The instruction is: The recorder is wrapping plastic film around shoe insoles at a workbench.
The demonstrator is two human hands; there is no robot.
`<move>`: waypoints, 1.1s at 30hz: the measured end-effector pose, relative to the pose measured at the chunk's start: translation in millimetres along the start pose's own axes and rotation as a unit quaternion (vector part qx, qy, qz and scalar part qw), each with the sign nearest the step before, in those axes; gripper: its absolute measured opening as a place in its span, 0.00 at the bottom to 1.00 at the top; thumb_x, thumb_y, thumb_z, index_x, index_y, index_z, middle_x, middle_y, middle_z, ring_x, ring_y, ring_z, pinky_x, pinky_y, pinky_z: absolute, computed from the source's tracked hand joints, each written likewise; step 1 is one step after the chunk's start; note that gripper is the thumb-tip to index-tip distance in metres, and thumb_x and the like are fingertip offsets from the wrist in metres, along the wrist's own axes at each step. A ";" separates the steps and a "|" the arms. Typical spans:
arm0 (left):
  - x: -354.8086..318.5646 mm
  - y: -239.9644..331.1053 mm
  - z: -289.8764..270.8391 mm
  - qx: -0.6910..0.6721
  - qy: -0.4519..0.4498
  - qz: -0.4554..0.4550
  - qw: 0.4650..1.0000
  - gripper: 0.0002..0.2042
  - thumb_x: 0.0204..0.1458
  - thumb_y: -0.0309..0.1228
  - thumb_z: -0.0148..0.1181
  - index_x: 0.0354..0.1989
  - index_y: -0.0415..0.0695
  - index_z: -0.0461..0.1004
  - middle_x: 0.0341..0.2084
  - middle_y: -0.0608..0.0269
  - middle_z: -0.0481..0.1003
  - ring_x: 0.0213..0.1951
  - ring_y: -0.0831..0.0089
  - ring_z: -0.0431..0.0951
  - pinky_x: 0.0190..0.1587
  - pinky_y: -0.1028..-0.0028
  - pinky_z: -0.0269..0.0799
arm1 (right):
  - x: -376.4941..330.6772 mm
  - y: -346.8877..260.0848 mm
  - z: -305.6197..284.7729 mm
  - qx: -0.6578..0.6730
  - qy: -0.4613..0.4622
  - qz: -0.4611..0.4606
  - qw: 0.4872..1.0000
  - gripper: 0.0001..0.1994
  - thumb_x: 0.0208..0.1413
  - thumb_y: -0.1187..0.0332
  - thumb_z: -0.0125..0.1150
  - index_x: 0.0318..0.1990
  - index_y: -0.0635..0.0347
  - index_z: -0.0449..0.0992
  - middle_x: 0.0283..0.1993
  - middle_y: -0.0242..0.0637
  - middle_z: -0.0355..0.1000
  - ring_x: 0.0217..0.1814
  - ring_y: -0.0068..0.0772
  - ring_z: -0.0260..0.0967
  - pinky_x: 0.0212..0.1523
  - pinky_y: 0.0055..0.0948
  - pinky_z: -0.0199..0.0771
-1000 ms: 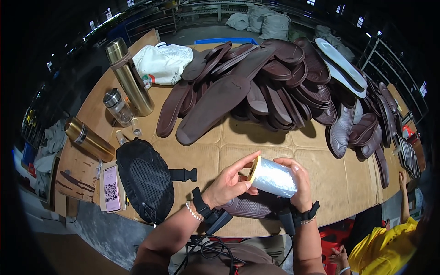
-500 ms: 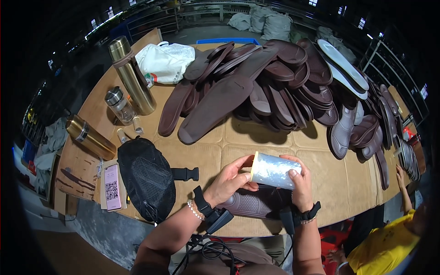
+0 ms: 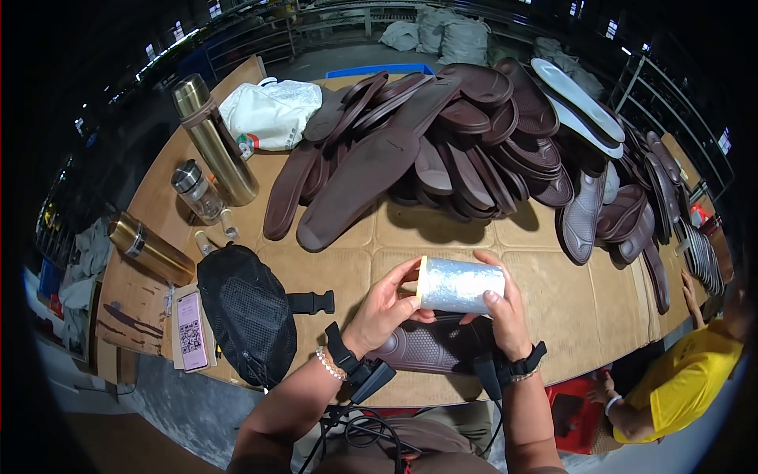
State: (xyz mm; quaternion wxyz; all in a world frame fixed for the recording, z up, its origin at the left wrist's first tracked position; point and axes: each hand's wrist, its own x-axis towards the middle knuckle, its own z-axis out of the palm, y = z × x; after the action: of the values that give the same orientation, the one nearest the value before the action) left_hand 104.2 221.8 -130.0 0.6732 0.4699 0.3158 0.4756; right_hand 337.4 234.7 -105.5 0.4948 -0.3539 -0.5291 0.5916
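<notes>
Both of my hands hold a shiny, silvery-clear roll of plastic film [image 3: 462,286] above the near edge of the table, lying sideways. My left hand [image 3: 382,310] has its thumb and fingers at the roll's left end, where a pale yellow rim shows. Around the right end curls my right hand [image 3: 505,308], its thumb resting on the film. Just below the roll lies a dark brown textured shoe sole [image 3: 430,346], partly covered by my wrists and straps. Beyond my hands a big heap of brown soles [image 3: 466,150] is piled up.
A black mesh pouch [image 3: 246,316] and a phone [image 3: 190,332] lie at left. Behind them are a gold flask [image 3: 217,142], a glass bottle [image 3: 197,192] and a second gold flask [image 3: 150,246]. White insoles [image 3: 576,107] top the heap. A co-worker in yellow [image 3: 687,379] is at right.
The view has shifted slightly, so table items sit a little further left. My hands keep hold of the roll, which is now more level. The co-worker has moved, and more of a red stool shows.
</notes>
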 end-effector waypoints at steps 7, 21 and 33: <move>-0.1 6.8 3.0 -0.022 0.004 -0.061 0.998 0.36 0.63 0.36 0.55 0.77 0.35 0.49 0.57 0.51 0.71 0.45 0.68 0.82 0.53 0.64 0.83 | 0.9 9.7 -10.1 -0.070 0.033 -0.028 0.997 0.23 0.63 0.63 0.64 0.62 0.65 0.71 0.51 0.38 0.75 0.55 0.27 0.71 0.56 0.30 0.72; -1.4 6.8 4.4 0.033 -0.003 0.007 0.999 0.41 0.57 0.39 0.61 0.77 0.40 0.51 0.63 0.50 0.66 0.60 0.64 0.75 0.55 0.65 0.82 | 0.9 4.0 -5.8 0.001 0.033 0.054 0.998 0.19 0.69 0.61 0.56 0.59 0.64 0.74 0.36 0.38 0.79 0.20 0.23 0.74 0.19 0.18 0.73; -2.2 6.6 2.6 0.053 0.023 0.030 0.998 0.37 0.56 0.39 0.56 0.75 0.38 0.57 0.61 0.51 0.69 0.62 0.67 0.72 0.63 0.68 0.71 | -3.9 14.4 -4.1 -0.100 0.039 -0.046 0.993 0.18 0.62 0.66 0.66 0.55 0.68 0.77 0.45 0.37 0.79 0.43 0.24 0.77 0.44 0.24 0.77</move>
State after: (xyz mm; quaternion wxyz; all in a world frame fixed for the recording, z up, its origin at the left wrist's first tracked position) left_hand 103.4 219.6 -123.0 0.6255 0.5026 0.3419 0.4891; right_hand 339.3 232.8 -120.7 0.5037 -0.3993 -0.5818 0.4983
